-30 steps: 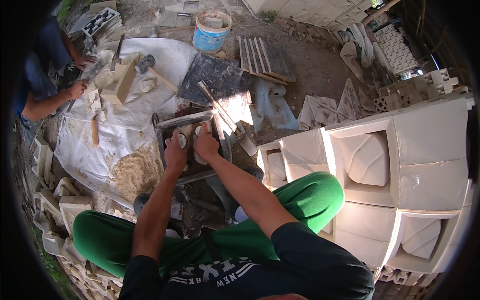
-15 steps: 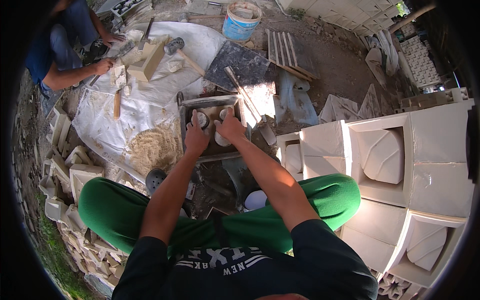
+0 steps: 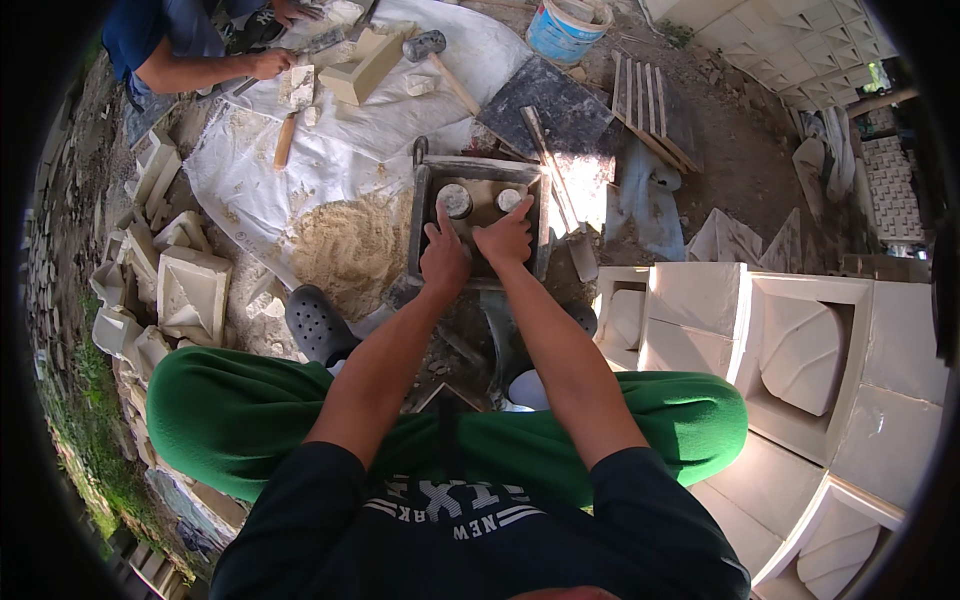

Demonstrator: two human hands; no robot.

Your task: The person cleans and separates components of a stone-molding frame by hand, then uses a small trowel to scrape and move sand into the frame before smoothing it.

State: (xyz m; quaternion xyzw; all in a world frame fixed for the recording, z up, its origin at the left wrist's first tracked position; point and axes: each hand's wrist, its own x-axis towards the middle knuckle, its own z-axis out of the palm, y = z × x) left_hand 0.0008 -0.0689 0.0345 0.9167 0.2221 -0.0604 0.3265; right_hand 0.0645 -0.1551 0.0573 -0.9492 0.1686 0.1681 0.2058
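Both my hands reach into a shallow dark rectangular frame (image 3: 418, 225) with a sandy-brown inside. My left hand (image 3: 445, 260) lies at its near left, index finger stretched along the left edge of a round grey piece (image 3: 455, 201). My right hand (image 3: 507, 240) is beside it, index finger stretched up to the right side of a smaller pale round piece (image 3: 509, 200). The other fingers are partly bent and neither hand is wrapped round a piece. Part of the frame's inside is hidden beneath my hands.
A sand heap (image 3: 345, 250) lies on a white sheet (image 3: 235, 165) to the left. A mallet (image 3: 425, 46), a wooden-handled tool (image 3: 285, 140) and a co-worker's hand (image 3: 272, 64) are farther off. Pale moulded blocks (image 3: 695, 295) stand at right; a blue-white bucket (image 3: 565, 30) is behind.
The view has shifted, so the frame sits farther right and higher in it. My hands have drawn back toward me, uncovering more of the two round pieces.
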